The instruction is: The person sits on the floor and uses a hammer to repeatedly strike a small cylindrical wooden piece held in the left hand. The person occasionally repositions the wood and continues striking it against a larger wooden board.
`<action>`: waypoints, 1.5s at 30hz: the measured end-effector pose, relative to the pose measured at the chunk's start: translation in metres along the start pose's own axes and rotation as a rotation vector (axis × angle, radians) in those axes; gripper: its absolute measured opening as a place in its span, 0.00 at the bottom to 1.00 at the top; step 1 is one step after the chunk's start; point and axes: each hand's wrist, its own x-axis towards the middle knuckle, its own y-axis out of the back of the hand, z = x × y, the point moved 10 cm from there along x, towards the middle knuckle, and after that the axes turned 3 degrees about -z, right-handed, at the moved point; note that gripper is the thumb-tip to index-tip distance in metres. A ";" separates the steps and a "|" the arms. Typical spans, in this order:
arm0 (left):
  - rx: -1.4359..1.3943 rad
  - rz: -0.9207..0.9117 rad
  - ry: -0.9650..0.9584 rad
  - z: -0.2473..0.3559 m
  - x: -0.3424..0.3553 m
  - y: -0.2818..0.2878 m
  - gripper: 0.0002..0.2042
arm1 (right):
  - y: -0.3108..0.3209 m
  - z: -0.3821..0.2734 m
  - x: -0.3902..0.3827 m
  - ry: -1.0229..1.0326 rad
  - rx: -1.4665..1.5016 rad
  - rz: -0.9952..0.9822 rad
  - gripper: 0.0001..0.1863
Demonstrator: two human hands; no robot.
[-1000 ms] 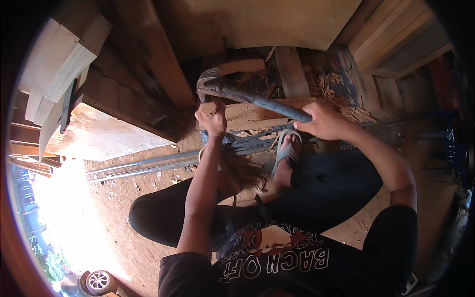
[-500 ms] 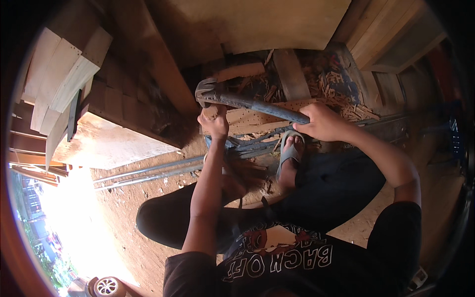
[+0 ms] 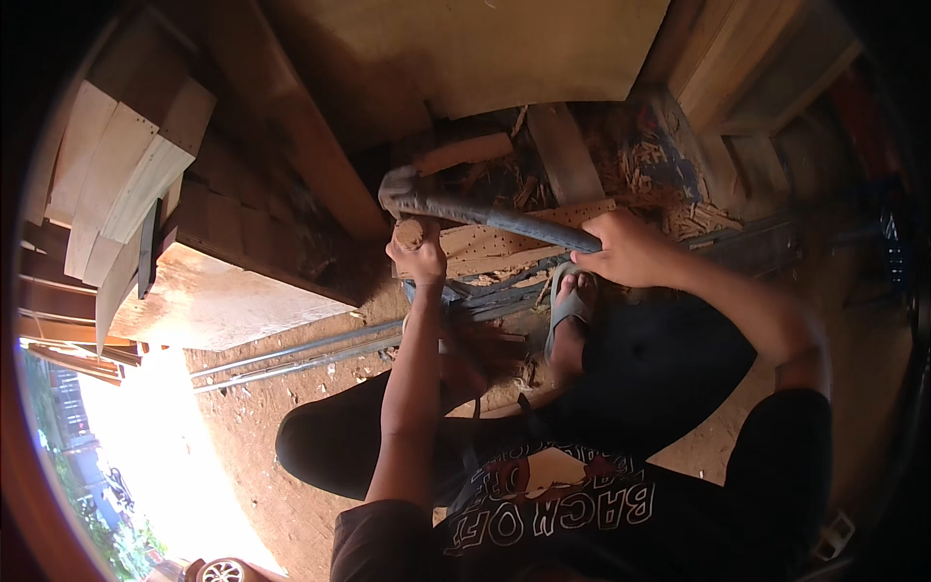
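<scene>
The right hand point(image 3: 628, 247) grips the dark hatchet handle point(image 3: 504, 218) tight to swing it; the left hand point(image 3: 419, 257) pinches a small wood piece point(image 3: 408, 233) upright, keeping it steady on the wooden block point(image 3: 524, 238).

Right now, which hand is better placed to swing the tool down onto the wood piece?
Right. The right hand grips the dark handle of the tool, while the left hand holds the small wood piece upright below its head.
</scene>
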 end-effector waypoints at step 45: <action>-0.249 0.111 0.077 0.059 0.027 0.043 0.09 | 0.046 0.064 0.027 -0.048 0.067 0.215 0.19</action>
